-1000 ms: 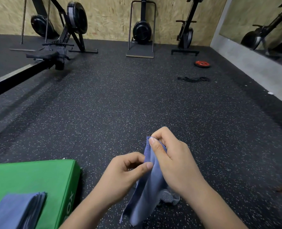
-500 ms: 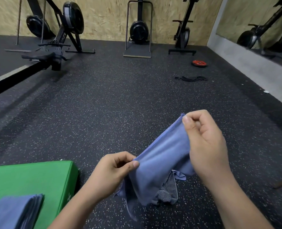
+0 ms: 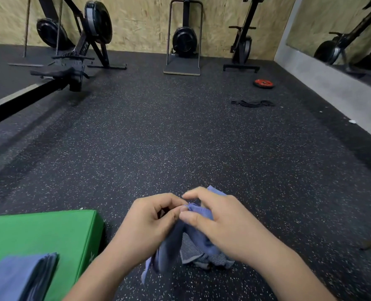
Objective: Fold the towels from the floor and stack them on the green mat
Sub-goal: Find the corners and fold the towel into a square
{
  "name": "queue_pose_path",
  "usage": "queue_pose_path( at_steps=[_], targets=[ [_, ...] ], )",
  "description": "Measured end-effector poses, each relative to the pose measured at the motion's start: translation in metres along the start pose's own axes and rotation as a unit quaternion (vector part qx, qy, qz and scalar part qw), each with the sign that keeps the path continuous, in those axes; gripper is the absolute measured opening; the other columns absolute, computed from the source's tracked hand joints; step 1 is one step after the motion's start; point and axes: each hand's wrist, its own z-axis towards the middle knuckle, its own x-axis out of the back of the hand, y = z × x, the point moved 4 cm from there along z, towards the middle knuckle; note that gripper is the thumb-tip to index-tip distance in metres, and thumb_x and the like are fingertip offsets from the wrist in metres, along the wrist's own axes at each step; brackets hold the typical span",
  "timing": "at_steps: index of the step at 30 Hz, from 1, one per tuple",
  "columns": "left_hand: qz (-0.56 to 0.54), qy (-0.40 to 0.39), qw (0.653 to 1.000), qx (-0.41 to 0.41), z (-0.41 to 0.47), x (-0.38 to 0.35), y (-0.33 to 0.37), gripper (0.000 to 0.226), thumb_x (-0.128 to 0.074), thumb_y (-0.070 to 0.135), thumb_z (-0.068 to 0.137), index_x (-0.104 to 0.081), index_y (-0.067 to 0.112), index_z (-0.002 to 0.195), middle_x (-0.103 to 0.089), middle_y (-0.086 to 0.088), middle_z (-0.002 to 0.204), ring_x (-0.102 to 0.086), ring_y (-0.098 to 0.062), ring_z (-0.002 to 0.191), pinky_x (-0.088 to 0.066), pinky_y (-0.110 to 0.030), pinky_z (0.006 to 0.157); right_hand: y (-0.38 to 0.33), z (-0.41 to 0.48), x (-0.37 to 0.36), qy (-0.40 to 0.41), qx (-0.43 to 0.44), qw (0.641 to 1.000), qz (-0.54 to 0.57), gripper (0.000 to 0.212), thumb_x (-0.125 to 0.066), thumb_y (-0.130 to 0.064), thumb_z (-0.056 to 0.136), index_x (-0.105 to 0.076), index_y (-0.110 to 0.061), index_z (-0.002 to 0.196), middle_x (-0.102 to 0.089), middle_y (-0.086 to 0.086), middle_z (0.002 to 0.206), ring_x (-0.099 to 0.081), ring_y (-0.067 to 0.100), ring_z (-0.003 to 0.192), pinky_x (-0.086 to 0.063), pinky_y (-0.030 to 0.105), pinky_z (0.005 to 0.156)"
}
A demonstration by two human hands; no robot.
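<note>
Hanging bunched between both hands, the blue towel (image 3: 169,248) is held just above the floor (image 3: 180,137), off the right edge of the green mat (image 3: 50,231). The left hand (image 3: 145,227) pinches its top edge, fingers (image 3: 169,199) curled tight. The right hand (image 3: 226,224) pinches the same edge just beside it, fingers (image 3: 193,220) narrow on the cloth. A grey striped towel (image 3: 191,253) lies crumpled on the floor beneath. A stack of folded towels (image 3: 17,276) sits at the mat's near edge. Half a second ago the hands were apart with the towel stretched between them; now they meet.
</note>
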Motion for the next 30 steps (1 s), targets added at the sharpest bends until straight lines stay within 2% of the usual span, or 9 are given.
queue_pose_path(
  at_steps=[3, 8, 11, 14, 17, 19, 21, 23, 30],
  targets=[
    [0.011, -0.014, 1.0, -0.015, -0.001, 0.001, 0.003, 0.013, -0.075, 0.023, 0.102, -0.08, 0.031, 0.093, -0.077, 0.013, 0.082, -0.066, 0.001, 0.077, -0.05, -0.024, 0.071, 0.003, 0.002, -0.003, -0.023, -0.012, 1.0, -0.013, 0.018, -0.064, -0.056, 0.1, -0.064, -0.041, 0.11, -0.072, -0.016, 0.093, -0.066, 0.002, 0.088, -0.055, 0.037, 0.086],
    [0.013, -0.016, 0.999, -0.027, -0.005, 0.001, 0.002, 0.01, -0.077, 0.028, 0.101, -0.071, 0.024, 0.093, -0.068, 0.012, 0.074, -0.056, -0.002, 0.067, -0.047, -0.031, 0.065, 0.0, 0.002, 0.001, -0.014, -0.02, 1.0, -0.017, 0.014, -0.064, -0.038, 0.099, -0.059, -0.03, 0.089, -0.068, 0.001, 0.078, -0.06, 0.016, 0.068, -0.047, 0.036, 0.065],
    [0.019, -0.018, 0.999, -0.034, -0.005, 0.003, 0.003, 0.014, -0.078, 0.033, 0.099, -0.069, 0.023, 0.094, -0.067, 0.01, 0.075, -0.053, -0.003, 0.066, -0.046, -0.032, 0.063, -0.002, 0.003, 0.001, -0.007, -0.019, 1.0, -0.009, 0.014, -0.064, -0.031, 0.097, -0.057, -0.028, 0.085, -0.065, 0.003, 0.072, -0.05, 0.011, 0.058, -0.043, 0.038, 0.059],
    [0.012, -0.029, 0.999, -0.026, -0.004, 0.003, 0.005, 0.015, -0.082, 0.032, 0.095, -0.069, 0.026, 0.092, -0.071, 0.012, 0.078, -0.054, 0.0, 0.067, -0.044, -0.025, 0.062, -0.005, 0.003, 0.005, 0.019, -0.013, 1.0, 0.016, 0.016, -0.063, -0.027, 0.098, -0.056, -0.026, 0.084, -0.062, 0.001, 0.067, -0.048, 0.01, 0.056, -0.039, 0.033, 0.056],
    [0.012, -0.05, 0.998, -0.02, -0.004, 0.001, 0.003, 0.017, -0.086, 0.024, 0.092, -0.07, 0.029, 0.089, -0.073, 0.011, 0.081, -0.06, -0.004, 0.073, -0.051, -0.032, 0.07, -0.006, 0.002, 0.01, 0.066, -0.003, 0.998, 0.011, 0.014, -0.062, -0.032, 0.094, -0.055, -0.026, 0.084, -0.063, -0.001, 0.066, -0.05, 0.013, 0.059, -0.045, 0.038, 0.06],
    [0.027, -0.059, 0.998, -0.023, -0.004, -0.001, 0.002, 0.017, -0.087, 0.021, 0.09, -0.072, 0.029, 0.087, -0.074, 0.01, 0.082, -0.063, -0.002, 0.077, -0.051, -0.029, 0.076, -0.005, 0.002, 0.013, 0.093, -0.003, 0.996, 0.003, 0.012, -0.058, -0.037, 0.088, -0.054, -0.026, 0.086, -0.064, 0.0, 0.066, -0.052, 0.016, 0.059, -0.05, 0.043, 0.061],
    [0.044, -0.068, 0.996, -0.03, -0.004, -0.003, 0.0, 0.016, -0.087, 0.021, 0.09, -0.073, 0.027, 0.085, -0.075, 0.01, 0.084, -0.066, -0.002, 0.079, -0.05, -0.024, 0.079, -0.006, 0.001, 0.017, 0.114, -0.006, 0.993, 0.034, 0.012, -0.061, -0.034, 0.089, -0.055, -0.023, 0.085, -0.063, 0.001, 0.064, -0.05, 0.016, 0.055, -0.047, 0.039, 0.058],
    [0.06, -0.079, 0.994, -0.034, -0.003, -0.006, -0.004, 0.014, -0.086, 0.026, 0.091, -0.073, 0.026, 0.085, -0.075, 0.01, 0.085, -0.067, -0.002, 0.08, -0.054, -0.029, 0.082, -0.008, -0.002, 0.025, 0.149, 0.0, 0.987, 0.061, 0.016, -0.067, -0.023, 0.093, -0.057, -0.02, 0.082, -0.06, 0.005, 0.064, -0.045, 0.015, 0.055, -0.042, 0.036, 0.057],
    [0.134, -0.069, 0.988, -0.013, 0.002, 0.002, -0.021, 0.016, -0.084, 0.037, 0.092, -0.072, 0.035, 0.082, -0.071, 0.021, 0.079, -0.062, 0.002, 0.073, -0.049, -0.022, 0.073, 0.002, -0.01, 0.064, 0.323, -0.043, 0.94, 0.098, 0.016, -0.066, -0.015, 0.094, -0.059, -0.014, 0.08, -0.06, 0.005, 0.068, -0.047, 0.009, 0.056, -0.045, 0.034, 0.057]
  ],
)
